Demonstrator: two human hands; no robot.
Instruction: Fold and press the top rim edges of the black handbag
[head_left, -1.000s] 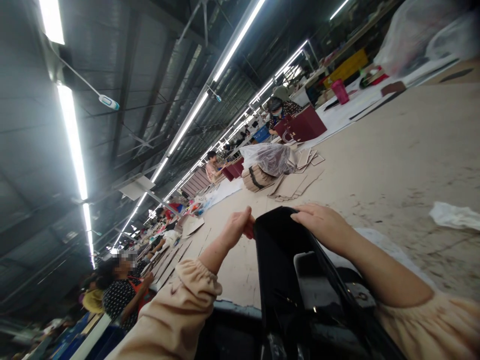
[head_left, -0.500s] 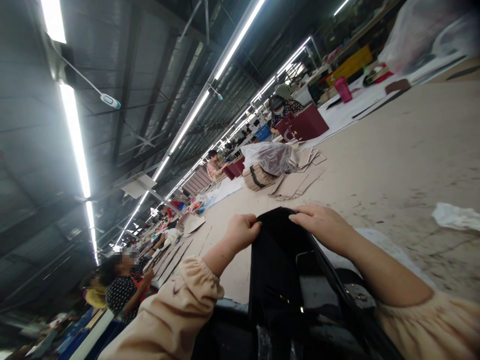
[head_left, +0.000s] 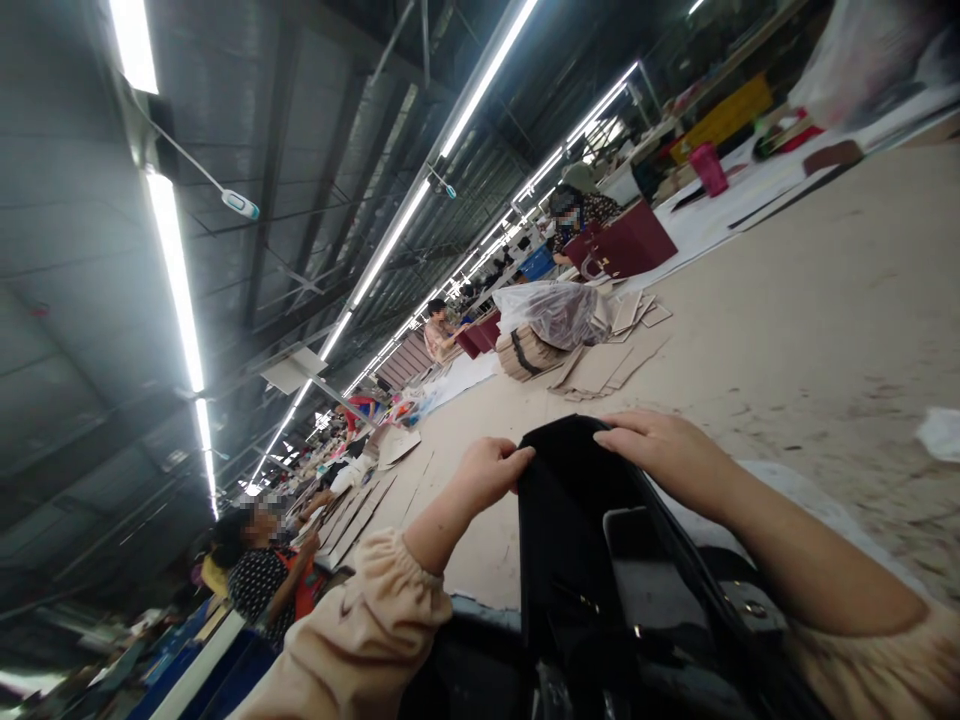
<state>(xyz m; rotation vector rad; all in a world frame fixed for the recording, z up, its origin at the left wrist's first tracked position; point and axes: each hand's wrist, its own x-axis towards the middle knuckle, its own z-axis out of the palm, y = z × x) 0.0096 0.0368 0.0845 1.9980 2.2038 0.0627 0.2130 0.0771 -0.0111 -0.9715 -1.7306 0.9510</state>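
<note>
A black handbag (head_left: 559, 540) stands tilted in front of me at the table's near side, its opening facing up towards me. My left hand (head_left: 491, 470) is closed on the bag's far left edge, thumb along the rim. My right hand (head_left: 664, 455) grips the far right edge, thumb inside and fingers over the outer side, partly hidden. Inside the bag a grey panel with a dark border shows, along with small shiny metal parts. Clear plastic covers parts near the bottom of the view.
On the brown table (head_left: 765, 330) lie flat card pieces (head_left: 600, 370), a banded card bundle (head_left: 529, 352) and a plastic bag (head_left: 559, 310). Further back stand a maroon handbag (head_left: 634, 243) and a pink cup (head_left: 709, 168). A person (head_left: 262, 570) works at the left. White scrap (head_left: 939, 433) lies right.
The whole view has shifted, so things appear slightly further right. Both hands keep their hold on the black handbag's rim, with little change in their grip.
</note>
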